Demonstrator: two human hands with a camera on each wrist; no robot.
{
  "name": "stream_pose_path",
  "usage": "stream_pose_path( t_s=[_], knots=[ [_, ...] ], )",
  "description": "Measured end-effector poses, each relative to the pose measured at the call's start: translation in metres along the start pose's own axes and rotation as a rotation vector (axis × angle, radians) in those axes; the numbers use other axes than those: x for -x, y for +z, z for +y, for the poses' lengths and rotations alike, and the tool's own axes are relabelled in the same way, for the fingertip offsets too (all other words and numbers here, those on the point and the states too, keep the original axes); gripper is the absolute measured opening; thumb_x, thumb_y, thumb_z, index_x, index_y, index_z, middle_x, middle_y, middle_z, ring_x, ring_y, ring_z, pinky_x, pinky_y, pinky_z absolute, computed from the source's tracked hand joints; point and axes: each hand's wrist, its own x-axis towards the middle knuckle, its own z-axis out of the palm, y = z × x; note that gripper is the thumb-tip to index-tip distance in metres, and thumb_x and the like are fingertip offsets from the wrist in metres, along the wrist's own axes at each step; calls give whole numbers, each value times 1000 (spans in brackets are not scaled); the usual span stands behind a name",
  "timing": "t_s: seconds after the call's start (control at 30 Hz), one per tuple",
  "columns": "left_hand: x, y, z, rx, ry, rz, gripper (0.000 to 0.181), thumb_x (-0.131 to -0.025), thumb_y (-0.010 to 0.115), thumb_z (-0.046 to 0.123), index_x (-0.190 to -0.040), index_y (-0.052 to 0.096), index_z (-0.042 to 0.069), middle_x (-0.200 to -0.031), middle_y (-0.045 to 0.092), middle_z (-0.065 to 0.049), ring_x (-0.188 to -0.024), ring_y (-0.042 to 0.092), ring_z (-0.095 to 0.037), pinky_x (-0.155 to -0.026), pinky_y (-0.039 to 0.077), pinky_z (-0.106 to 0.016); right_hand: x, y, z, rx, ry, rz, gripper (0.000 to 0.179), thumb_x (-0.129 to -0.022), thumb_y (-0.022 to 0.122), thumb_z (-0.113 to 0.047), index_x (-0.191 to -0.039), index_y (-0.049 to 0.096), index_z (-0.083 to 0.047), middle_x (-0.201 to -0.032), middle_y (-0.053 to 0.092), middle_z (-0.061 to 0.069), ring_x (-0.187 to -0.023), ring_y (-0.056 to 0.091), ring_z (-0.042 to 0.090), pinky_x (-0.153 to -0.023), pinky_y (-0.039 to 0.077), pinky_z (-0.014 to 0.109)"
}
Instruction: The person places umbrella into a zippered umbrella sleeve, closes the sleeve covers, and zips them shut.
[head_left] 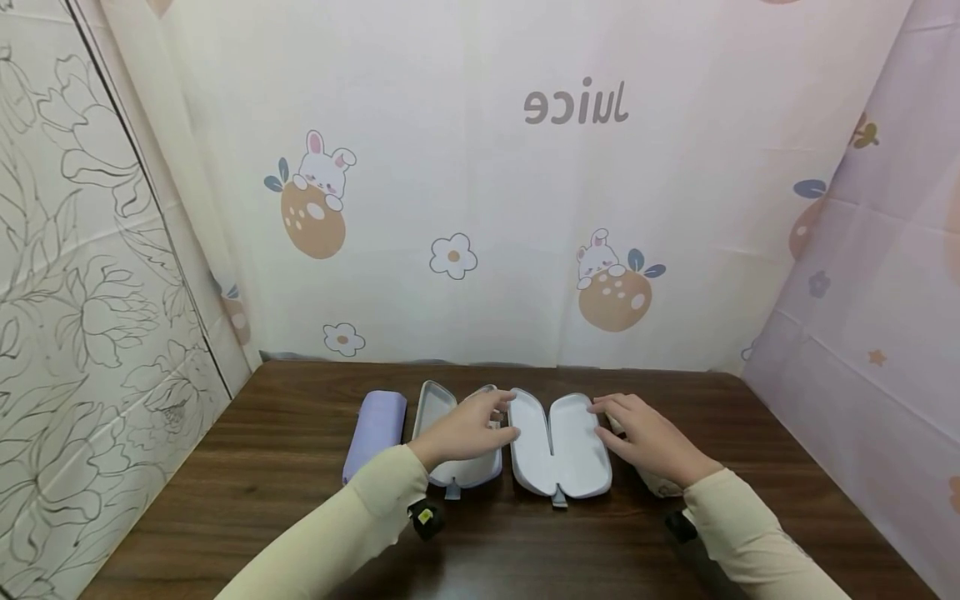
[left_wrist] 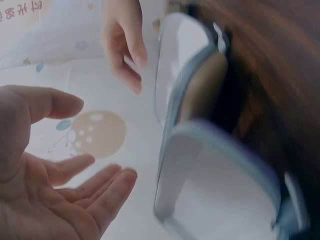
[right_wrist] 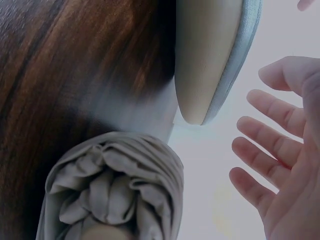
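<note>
My left hand hovers with spread fingers over a purple zip case that lies unfolded, covering part of it. Its fingertips reach toward a second opened case, white inside and beige outside. My right hand is at that second case's right edge, fingers apart and slightly bent. Below the right hand lies a rolled beige cloth bundle that looks like a folded umbrella, partly hidden in the head view. Both wrist views show bare palms with nothing gripped.
A closed lilac bundle lies left of the purple case. The dark wooden table ends at a printed curtain behind, with more hanging cloth on both sides. Small zip tabs stick out at the cases' front ends.
</note>
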Motion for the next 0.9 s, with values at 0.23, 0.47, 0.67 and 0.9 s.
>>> stream_pose_path(
  t_s=[0.23, 0.47, 0.67, 0.9],
  knots=[
    [-9, 11, 9, 41, -90, -35, 71, -97, 64, 28, -154, 32, 2, -139, 53, -24, -119, 58, -30, -96, 49, -41, -1, -2, -1, 17, -17, -4, 29, -93, 72, -14, -121, 68, -5, -121, 64, 11, -111, 58, 29, -88, 52, 49],
    [-13, 21, 14, 42, -158, -72, 82, -94, 67, 29, -156, 24, -3, -152, 41, -21, -140, 39, -28, -111, 36, -42, 0, -1, -2, 17, -38, -25, 25, -93, 72, -14, -117, 69, -6, -115, 63, 6, -102, 58, 23, -81, 53, 43],
    [-15, 27, 14, 59, -178, -72, 84, -92, 68, 25, -155, 23, -5, -157, 32, -20, -144, 33, -29, -114, 32, -42, -1, -2, -1, 5, -56, -61, 21, -94, 71, -12, -113, 70, -6, -112, 63, 5, -98, 57, 20, -79, 53, 41],
    [-16, 35, 14, 30, -165, -46, 85, -90, 70, 21, -154, 22, -8, -158, 31, -22, -144, 32, -29, -114, 31, -40, 0, 1, 1, 2, -38, -107, 18, -94, 70, -12, -109, 71, -4, -110, 65, 9, -103, 59, 27, -84, 53, 46]
  ],
)
